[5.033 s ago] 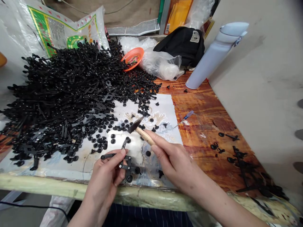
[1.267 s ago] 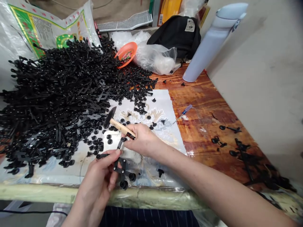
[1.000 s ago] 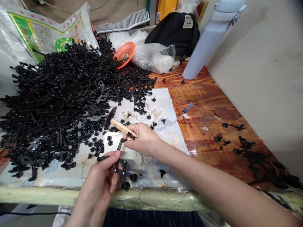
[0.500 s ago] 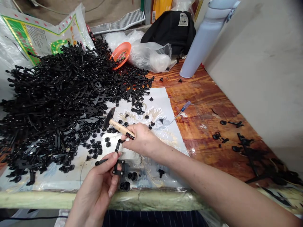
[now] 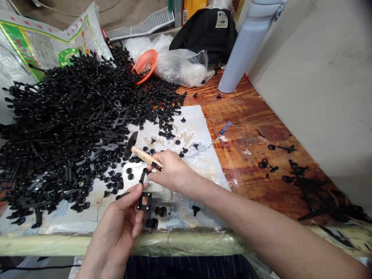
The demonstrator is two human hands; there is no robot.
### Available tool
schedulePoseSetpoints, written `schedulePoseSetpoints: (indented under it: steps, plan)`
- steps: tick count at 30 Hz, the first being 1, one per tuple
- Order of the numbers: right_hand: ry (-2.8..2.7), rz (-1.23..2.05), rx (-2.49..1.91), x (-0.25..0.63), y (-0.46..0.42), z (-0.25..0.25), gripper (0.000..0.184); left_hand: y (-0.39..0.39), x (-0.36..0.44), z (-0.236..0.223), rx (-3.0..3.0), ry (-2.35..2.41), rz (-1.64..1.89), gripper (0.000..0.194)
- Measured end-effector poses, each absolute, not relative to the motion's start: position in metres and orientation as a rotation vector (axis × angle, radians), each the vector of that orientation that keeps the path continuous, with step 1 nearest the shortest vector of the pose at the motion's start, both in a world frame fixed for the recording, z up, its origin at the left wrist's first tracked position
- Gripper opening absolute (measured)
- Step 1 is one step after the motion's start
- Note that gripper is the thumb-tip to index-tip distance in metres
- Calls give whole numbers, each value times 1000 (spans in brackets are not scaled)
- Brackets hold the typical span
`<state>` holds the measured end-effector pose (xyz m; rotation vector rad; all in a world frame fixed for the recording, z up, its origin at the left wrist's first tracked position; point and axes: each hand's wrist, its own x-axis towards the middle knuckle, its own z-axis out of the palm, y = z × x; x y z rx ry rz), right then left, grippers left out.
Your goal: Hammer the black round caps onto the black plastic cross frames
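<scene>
My left hand [image 5: 122, 219] is closed, thumb and fingers pinching a black plastic linkage [image 5: 148, 201] with a square middle and several arms. One arm points up toward my right hand [image 5: 171, 168], whose fingertips meet near its end; whether they pinch a small part there is hidden. Held in that same hand is a small hammer [image 5: 145, 157] with a wooden handle, its dark head [image 5: 130, 144] pointing left, toward the pile. Two black round-headed plugs [image 5: 161, 211] lie just right of the linkage, and a T-shaped black piece [image 5: 195, 210] rests farther right.
A large heap of black plastic parts [image 5: 64, 116] covers the left, with an orange bowl [image 5: 145, 66] tilted at its back. A screwdriver [image 5: 221, 133] lies on the sheet's right edge [image 5: 213, 155]. A pale blue bottle [image 5: 244, 50] stands behind, near the wall [image 5: 314, 77]. More black parts [image 5: 308, 182] lie right.
The whole view has shifted slightly, with things sitting a little farther left and up. Both hands keep their holds on the linkage and the hammer, almost unmoved relative to each other.
</scene>
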<state>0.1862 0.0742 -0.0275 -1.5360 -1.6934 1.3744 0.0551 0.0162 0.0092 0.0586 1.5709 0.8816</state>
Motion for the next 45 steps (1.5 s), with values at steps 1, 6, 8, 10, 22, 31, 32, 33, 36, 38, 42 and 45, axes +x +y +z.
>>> schedulePoseSetpoints:
  steps: [1, 6, 8, 10, 22, 31, 32, 33, 36, 38, 42, 45]
  plan:
    - [-1696, 1372, -1531, 186, 74, -28, 11, 16, 55, 9, 54, 1581, 881, 17]
    - [-1712, 1366, -1525, 187, 74, -27, 10, 17, 54, 9, 40, 1595, 886, 19]
    - [-1716, 1359, -1525, 187, 74, -27, 10, 17, 54, 9, 25, 1603, 887, 20]
    - [-1720, 1354, -1519, 187, 74, -28, 10, 18, 54, 9, 17, 1604, 884, 19]
    - [-1747, 1328, -1477, 188, 72, -31, 9, 13, 51, 5, 51, 1592, 882, 16]
    - [-1789, 1274, -1421, 199, 71, -6, 17, 15, 59, 8, 100, 1639, 890, 13]
    - [-1787, 1243, -1380, 204, 69, 4, 21, 14, 60, 8, 118, 1648, 896, 11]
    - [-1779, 1207, -1332, 211, 66, 14, 25, 12, 61, 9, 139, 1655, 904, 10]
    - [-1807, 1087, -1271, 229, 50, 32, 35, 8, 61, 7, 186, 1657, 941, 12]
    - [-1949, 1000, -1304, 240, 39, 30, 41, 7, 60, 4, 189, 1622, 970, 15]
    - [-2219, 910, -1382, 252, 26, 11, 47, 5, 58, 0, 186, 1564, 1003, 21]
    - [-2152, 855, -1327, 254, 23, 10, 46, 4, 57, -2, 211, 1559, 1001, 22]
